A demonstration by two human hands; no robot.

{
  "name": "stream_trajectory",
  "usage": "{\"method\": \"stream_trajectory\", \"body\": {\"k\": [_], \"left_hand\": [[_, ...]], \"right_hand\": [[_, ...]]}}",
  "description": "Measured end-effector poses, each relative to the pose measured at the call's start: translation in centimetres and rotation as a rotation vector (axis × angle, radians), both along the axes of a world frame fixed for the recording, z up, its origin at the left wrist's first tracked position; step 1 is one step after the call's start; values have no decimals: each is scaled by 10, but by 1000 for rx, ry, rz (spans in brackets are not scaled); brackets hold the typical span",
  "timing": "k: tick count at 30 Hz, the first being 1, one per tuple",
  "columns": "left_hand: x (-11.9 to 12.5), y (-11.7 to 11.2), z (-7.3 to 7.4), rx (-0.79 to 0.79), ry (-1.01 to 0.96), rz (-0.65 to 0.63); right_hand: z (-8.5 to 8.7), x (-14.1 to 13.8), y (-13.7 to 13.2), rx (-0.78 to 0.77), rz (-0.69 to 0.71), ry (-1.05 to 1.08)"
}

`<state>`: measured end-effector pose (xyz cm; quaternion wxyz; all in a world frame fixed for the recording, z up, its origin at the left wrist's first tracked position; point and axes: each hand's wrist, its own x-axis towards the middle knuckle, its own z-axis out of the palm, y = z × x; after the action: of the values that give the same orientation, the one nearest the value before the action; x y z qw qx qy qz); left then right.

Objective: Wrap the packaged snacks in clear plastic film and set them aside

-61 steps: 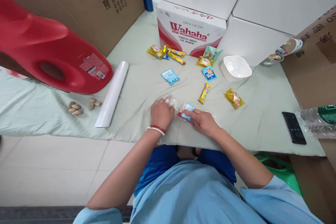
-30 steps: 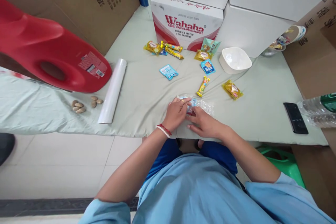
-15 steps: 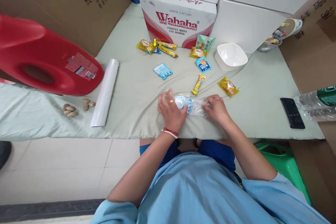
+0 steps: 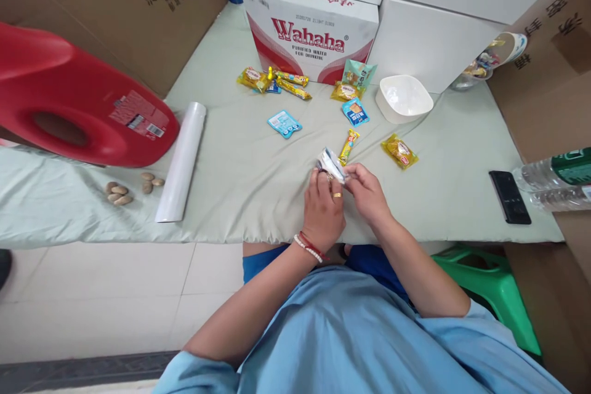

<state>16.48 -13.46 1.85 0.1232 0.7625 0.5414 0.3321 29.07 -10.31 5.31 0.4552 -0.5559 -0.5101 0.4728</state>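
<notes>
A small blue-and-white snack packet (image 4: 332, 165), partly in clear plastic film, is tilted up between my two hands near the table's front edge. My left hand (image 4: 324, 203) is closed on its lower left side, and a ring shows on one finger. My right hand (image 4: 367, 192) pinches its right end with thumb and fingers. Just behind the packet lies a yellow snack bar (image 4: 349, 146). Beyond are a blue packet (image 4: 355, 112) and a light-blue packet (image 4: 285, 124). To the right of my hands is a yellow wrapped snack (image 4: 399, 151).
A white roll (image 4: 181, 163), several brown nuts (image 4: 119, 193) and a red jug (image 4: 92, 98) are at left. At the back stand a Wahaha carton (image 4: 314, 31) and a white bowl (image 4: 404, 100). A phone (image 4: 510, 197) and plastic bottles (image 4: 554, 172) lie at right.
The packet in film has come up from lying flat to a tilted pose. My hands have drawn together around it, the left one moving right. The view has shifted slightly.
</notes>
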Motion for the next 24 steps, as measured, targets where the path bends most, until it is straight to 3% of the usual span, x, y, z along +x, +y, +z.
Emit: {"method": "stream_trajectory", "body": {"k": [2,5,7,10,12,16,17,19,21,24], "left_hand": [[2,-9,-10,39,-71,-79],[1,-15,-21,26,-186,-161],[-3,-14,-22,-24,-258,-258],[-13,-10,-14,-114,-391,-400],[-20,-8,-7,-189,-557,-332],[-23,-2,-1,-498,-930,106],[-22,0,0,-600,-1017,132],[-18,5,0,-749,-1172,62],[-14,10,-1,-786,-1267,6],[-9,15,0,-769,-1288,63]], "right_hand": [[-1,4,-3,-48,5,117],[-8,7,-7,-109,-2,-3],[-17,9,-8,-126,-45,-55],[-33,14,-7,-194,-126,154],[-42,18,-7,-237,-175,340],[-47,20,-14,-206,-213,526],[-46,18,-16,-195,-194,527],[-42,13,-21,-178,-142,496],[-39,10,-24,-166,-105,450],[-38,12,-26,-205,-84,386]]}}
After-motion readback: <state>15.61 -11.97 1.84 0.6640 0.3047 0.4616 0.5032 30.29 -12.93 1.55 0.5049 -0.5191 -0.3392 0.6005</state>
